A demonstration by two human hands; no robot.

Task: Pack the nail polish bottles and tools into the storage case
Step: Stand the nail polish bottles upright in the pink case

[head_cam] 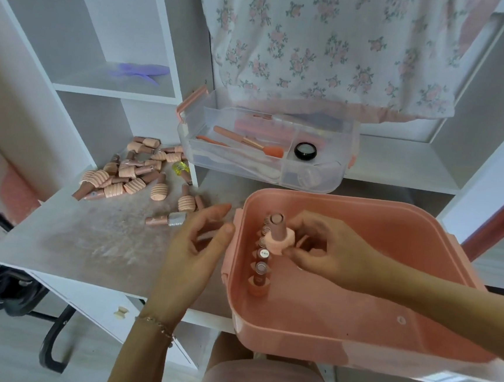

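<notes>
A pink storage case [384, 333] sits open at the front right of the desk. Along its left wall stands a row of several nail polish bottles [261, 264]. My right hand [324, 255] pinches another pink-capped bottle [277, 232] just above the far end of that row. My left hand [197, 247] hovers beside the case's left wall, fingers loosely curled, holding nothing. A heap of loose bottles [133, 174] lies on the desk at the back left, with one silver-banded bottle [166, 220] lying apart, close to my left hand.
A clear tray [187, 145] with pink latches stands behind the case, holding brushes [248, 143], a black round jar [305, 150] and other tools. A floral cloth [333, 45] hangs above it. White shelves surround the desk [72, 242]; a purple item [139, 71] lies on one shelf.
</notes>
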